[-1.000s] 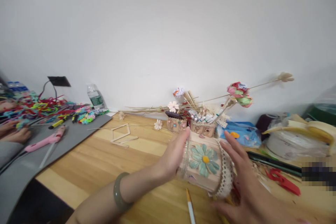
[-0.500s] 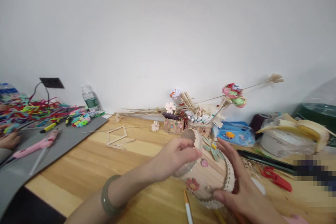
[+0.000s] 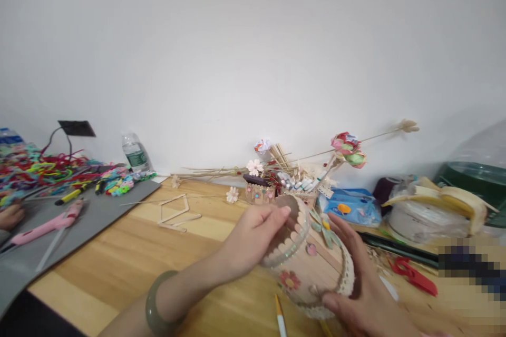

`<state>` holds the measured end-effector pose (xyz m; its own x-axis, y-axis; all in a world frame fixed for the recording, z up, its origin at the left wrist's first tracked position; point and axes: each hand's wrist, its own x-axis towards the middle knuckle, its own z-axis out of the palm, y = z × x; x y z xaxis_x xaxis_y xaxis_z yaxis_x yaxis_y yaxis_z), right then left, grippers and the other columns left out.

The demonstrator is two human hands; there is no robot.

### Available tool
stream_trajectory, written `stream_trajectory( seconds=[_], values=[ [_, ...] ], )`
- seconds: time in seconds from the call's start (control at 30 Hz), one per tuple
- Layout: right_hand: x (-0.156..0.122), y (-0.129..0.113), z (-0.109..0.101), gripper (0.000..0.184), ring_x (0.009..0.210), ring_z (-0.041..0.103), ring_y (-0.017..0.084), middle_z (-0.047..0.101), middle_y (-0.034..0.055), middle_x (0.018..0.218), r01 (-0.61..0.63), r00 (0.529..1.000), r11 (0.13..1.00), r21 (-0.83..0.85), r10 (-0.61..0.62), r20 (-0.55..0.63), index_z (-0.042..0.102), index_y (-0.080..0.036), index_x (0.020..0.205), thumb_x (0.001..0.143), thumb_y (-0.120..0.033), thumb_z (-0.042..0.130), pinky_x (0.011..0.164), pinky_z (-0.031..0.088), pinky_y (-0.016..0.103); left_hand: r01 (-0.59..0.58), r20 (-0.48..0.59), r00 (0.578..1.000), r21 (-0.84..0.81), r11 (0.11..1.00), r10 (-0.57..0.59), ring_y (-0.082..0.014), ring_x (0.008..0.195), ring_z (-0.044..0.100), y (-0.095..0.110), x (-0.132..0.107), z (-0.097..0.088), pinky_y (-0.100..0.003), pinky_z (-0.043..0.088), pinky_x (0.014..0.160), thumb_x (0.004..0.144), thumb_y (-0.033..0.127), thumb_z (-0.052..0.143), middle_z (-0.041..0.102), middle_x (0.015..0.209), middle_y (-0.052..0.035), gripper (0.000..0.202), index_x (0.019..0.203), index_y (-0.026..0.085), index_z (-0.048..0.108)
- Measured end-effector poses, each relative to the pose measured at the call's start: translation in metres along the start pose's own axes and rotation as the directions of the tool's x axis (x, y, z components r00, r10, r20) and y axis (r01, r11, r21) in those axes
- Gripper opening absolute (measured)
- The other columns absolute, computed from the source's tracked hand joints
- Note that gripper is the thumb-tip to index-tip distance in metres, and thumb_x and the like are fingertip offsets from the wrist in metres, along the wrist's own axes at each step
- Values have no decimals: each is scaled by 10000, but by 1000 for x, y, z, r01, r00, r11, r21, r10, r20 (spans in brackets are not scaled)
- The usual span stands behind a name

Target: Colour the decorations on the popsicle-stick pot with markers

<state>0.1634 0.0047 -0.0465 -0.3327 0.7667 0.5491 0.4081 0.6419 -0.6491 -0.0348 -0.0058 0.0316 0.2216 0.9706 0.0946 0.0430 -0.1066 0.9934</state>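
Note:
Tilted between my two hands is a round pot [image 3: 316, 268] faced with craft sticks. It carries a red flower, a pink heart and a green leafy flower, with lace around its base and a scalloped rim. My left hand [image 3: 255, 234] grips the rim at the open mouth, its thumb on top and its other fingers hidden behind. Wrapped around the base is my right hand [image 3: 361, 279], thumb below and fingers over the far side. A brush-like stick with a white handle and orange-brown tip [image 3: 280, 316] lies on the table below the pot.
Decorated stick boxes [image 3: 259, 192] with pens and dried stems stand by the wall. To the right are a blue packet [image 3: 350, 206], a banana peel [image 3: 446, 200] and a red clip [image 3: 415, 276]. On the left, a pink glue gun [image 3: 49, 224] lies near another person's hand [image 3: 10, 216].
The pot has turned so that its open mouth shows more towards me. My left thumb has shifted up and left along the rim, while my right hand keeps its hold.

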Motion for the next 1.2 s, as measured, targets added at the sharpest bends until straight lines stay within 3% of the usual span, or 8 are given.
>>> stream_trajectory(
  seconds=[0.13, 0.4, 0.53, 0.7, 0.87, 0.97, 1.03, 1.2],
  values=[
    [1, -17, 6, 776, 1167, 408, 287, 348, 149, 1296, 27, 984, 988, -153, -53, -171, 203, -187, 1341, 705, -316, 628, 903, 422, 419, -113, -88, 990, 8, 994, 113, -70, 426, 311, 0, 9, -3, -182, 225, 395, 819, 362, 464, 365, 502, 72, 232, 823, 144, 545],
    [6, -33, 18, 859, 1212, 337, 327, 318, 176, 1319, 193, 908, 950, -244, -267, -322, 170, -165, 1360, 663, -213, 672, 958, 308, 543, -252, -218, 931, 193, 948, 292, -114, 576, 385, 4, 10, -12, -230, 338, 559, 885, 293, 363, 400, 625, 26, 264, 865, 146, 581],
    [13, -33, 16, 873, 1206, 334, 325, 339, 173, 1301, 179, 868, 907, -382, -328, -373, 189, -169, 1361, 651, -256, 690, 939, 313, 549, -423, -58, 880, 361, 831, 472, -161, 800, 437, 2, 4, -11, -300, 364, 758, 888, 423, 349, 446, 850, -32, 347, 904, 168, 584],
    [15, -38, 20, 860, 1185, 353, 333, 364, 182, 1269, 116, 839, 895, -432, -321, -440, 214, -152, 1344, 647, -310, 693, 919, 331, 540, -579, 163, 811, 354, 734, 562, -184, 827, 407, -5, 6, -7, -332, 385, 773, 857, 519, 336, 406, 798, -38, 440, 743, 152, 549],
    [8, -31, 22, 939, 1186, 328, 347, 317, 202, 1273, 82, 906, 889, -451, -255, -337, 114, -119, 1373, 672, -420, 661, 901, 355, 520, -633, 226, 774, 301, 713, 591, -153, 724, 416, -7, 18, -16, -287, 395, 675, 874, 469, 343, 370, 733, -17, 434, 625, 147, 492],
    [4, -28, 7, 866, 1176, 333, 357, 307, 205, 1285, 152, 941, 861, -485, -277, -196, 167, -109, 1355, 710, -506, 587, 874, 386, 504, -685, 298, 721, 444, 578, 626, -157, 717, 426, -4, 21, -24, -296, 387, 670, 881, 469, 313, 392, 717, -26, 473, 605, 140, 510],
    [5, -32, -8, 614, 1141, 371, 344, 334, 183, 1258, 200, 936, 812, -549, -324, -139, 316, -151, 1274, 772, -429, 535, 842, 404, 484, -719, 372, 667, 549, 427, 645, -164, 730, 428, -1, 20, -27, -306, 379, 680, 892, 450, 286, 423, 726, -40, 482, 633, 135, 541],
    [14, -50, -30, 211, 854, 485, 263, 480, 100, 973, 344, 843, 638, -689, -532, -71, 541, -224, 965, 758, -188, 546, 690, 398, 404, -735, 524, 553, 673, 82, 648, -171, 707, 412, 4, 15, -26, -310, 360, 661, 903, 371, 291, 458, 714, -50, 432, 669, 136, 569]
  ],
)
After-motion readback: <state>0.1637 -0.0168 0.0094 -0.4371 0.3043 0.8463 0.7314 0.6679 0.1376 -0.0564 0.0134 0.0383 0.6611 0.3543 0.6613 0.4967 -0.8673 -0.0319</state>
